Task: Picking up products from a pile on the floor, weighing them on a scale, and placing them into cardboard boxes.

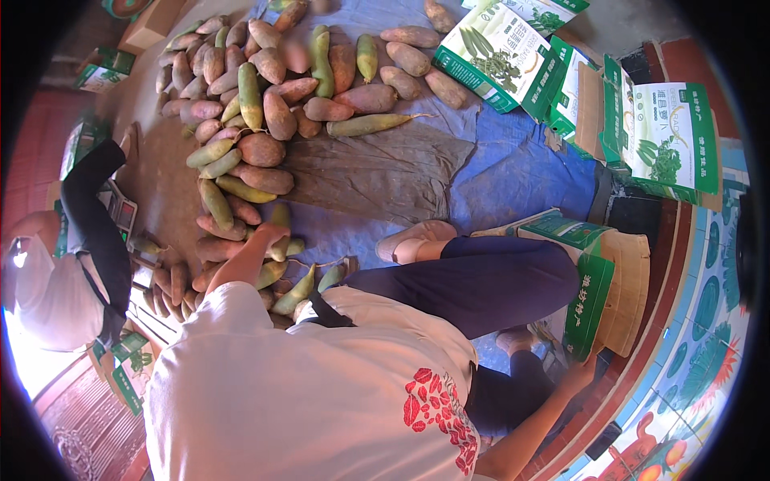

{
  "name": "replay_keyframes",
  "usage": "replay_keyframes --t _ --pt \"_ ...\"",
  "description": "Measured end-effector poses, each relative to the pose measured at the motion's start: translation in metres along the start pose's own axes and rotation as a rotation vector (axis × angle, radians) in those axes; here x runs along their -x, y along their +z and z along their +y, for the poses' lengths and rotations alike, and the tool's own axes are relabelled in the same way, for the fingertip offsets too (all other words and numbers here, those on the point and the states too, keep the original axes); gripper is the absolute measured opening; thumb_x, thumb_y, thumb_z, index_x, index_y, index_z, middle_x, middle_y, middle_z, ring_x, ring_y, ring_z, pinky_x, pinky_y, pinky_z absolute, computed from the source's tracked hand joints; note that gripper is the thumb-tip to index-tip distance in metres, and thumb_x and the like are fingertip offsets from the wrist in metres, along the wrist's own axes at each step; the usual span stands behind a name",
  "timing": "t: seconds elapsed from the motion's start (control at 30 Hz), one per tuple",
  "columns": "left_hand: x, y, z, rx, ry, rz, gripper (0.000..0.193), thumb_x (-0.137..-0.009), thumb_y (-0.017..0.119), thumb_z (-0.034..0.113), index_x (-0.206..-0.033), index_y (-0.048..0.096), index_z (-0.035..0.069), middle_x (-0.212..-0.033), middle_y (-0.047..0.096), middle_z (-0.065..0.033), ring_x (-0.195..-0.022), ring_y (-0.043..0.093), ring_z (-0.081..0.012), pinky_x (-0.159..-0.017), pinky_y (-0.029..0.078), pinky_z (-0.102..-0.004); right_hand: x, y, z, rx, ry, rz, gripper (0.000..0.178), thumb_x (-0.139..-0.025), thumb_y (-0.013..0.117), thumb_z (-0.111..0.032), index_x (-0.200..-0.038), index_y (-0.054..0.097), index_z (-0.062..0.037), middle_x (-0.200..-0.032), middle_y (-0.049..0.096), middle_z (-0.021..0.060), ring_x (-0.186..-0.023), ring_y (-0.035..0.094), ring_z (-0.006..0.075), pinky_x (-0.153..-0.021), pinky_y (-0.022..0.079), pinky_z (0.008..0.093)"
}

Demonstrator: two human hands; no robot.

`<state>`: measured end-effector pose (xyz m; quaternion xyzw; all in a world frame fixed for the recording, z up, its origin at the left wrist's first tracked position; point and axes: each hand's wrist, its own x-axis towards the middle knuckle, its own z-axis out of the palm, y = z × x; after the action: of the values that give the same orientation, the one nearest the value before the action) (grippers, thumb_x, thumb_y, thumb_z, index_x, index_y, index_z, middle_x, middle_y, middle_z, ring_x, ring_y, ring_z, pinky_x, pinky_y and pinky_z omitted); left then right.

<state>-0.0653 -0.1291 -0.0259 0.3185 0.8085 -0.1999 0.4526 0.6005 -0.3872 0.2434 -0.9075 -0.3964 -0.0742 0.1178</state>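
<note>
My left hand reaches into the near edge of a heap, its fingers closed on a green radish whose ends show above and below the hand. Around it lie reddish-brown sweet potatoes and more green radishes, mixed together. Over on the right, my right hand grips the lower corner of an open green carton with brown cardboard flaps. This carton stands beside my bent knee; its inside is mostly hidden from here.
A blue tarp with a dark cloth covers the floor ahead. Green-and-white cartons stand at the far right, along a red ledge and a painted tile wall. Another person in dark sleeves sits at left near a scale.
</note>
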Motion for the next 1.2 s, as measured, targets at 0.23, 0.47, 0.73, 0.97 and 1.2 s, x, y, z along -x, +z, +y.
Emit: replay_keyframes --t 0.23,0.47,0.73,0.97,1.2 --pt "0.024 -0.011 0.088 0.012 0.443 -0.144 0.055 -0.065 0.072 0.023 -0.112 0.055 0.000 -0.099 0.060 -0.0136 -0.087 0.058 -0.0228 -0.073 0.047 -0.0371 0.000 0.001 -0.007 -0.031 -0.022 0.041 0.028 -0.091 0.045 -0.025 -0.095 0.060 -0.0021 -0.080 0.060 0.0207 -0.070 0.057 0.0383 -0.059 0.044 0.0413" --pt "0.024 -0.020 0.137 0.555 0.512 -0.191 0.050 -0.067 0.070 0.033 -0.107 0.059 0.004 -0.102 0.061 -0.0144 -0.097 0.057 -0.0266 -0.080 0.046 -0.0372 0.005 -0.005 -0.017 0.004 0.034 0.026 0.025 -0.091 0.047 -0.022 -0.094 0.060 -0.0019 -0.081 0.060 0.0204 -0.071 0.058 0.0375 -0.060 0.044 0.0409" --pt "-0.008 0.017 0.041 -0.648 0.552 0.079 0.048 -0.067 0.067 0.033 -0.108 0.058 0.010 -0.107 0.059 -0.0161 -0.102 0.055 -0.0306 -0.086 0.045 -0.0380 0.002 -0.001 -0.018 -0.011 0.027 0.054 0.026 -0.091 0.046 -0.024 -0.091 0.059 -0.0016 -0.079 0.059 0.0205 -0.071 0.057 0.0381 -0.059 0.044 0.0413" --pt "0.040 0.044 0.011 -0.848 0.403 -0.054 0.078 -0.060 0.076 0.024 -0.129 0.040 0.017 -0.131 0.040 -0.0091 -0.121 0.039 -0.0293 -0.094 0.039 -0.0448 0.004 0.003 -0.006 -0.021 0.025 0.037 0.031 -0.092 0.042 -0.029 -0.089 0.058 -0.0025 -0.076 0.057 0.0210 -0.069 0.054 0.0398 -0.058 0.042 0.0428" --pt "0.032 0.058 0.009 -1.139 0.513 -0.053 0.075 -0.063 0.075 0.022 -0.129 0.040 0.023 -0.130 0.038 -0.0091 -0.124 0.034 -0.0298 -0.095 0.034 -0.0515 0.003 0.000 -0.009 0.037 0.006 0.021 0.032 -0.092 0.041 -0.030 -0.088 0.057 -0.0024 -0.075 0.057 0.0211 -0.067 0.054 0.0403 -0.057 0.042 0.0431"
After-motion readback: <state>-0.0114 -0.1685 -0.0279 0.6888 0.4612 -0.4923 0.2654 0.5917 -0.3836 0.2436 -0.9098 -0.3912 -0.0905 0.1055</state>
